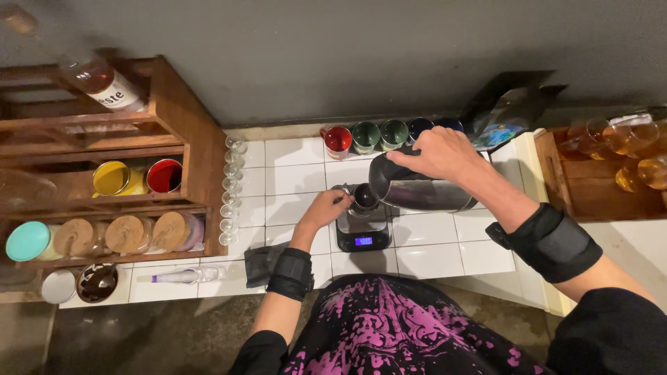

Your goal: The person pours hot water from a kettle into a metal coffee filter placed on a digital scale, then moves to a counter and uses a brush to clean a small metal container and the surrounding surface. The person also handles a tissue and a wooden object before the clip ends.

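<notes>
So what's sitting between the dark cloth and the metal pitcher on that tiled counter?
In the head view, a small digital scale carrying a dark cup stands between the cloth and the pitcher.

- steel-grey pitcher (417,189)
- black scale (363,232), blue-lit display
- white tiled counter (445,250)
- red mug (338,141)
- green mugs (379,135)
- black wrist bands (552,242)
- black garment (403,326), purple splatter pattern
- teal lid (28,241)

A single head-worn camera looks steeply down from above the person's chest, facing the grey wall, fairly near. It takes in the white tiled counter (431,260) to its back edge, with wooden shelves (177,132) at the left.
</notes>
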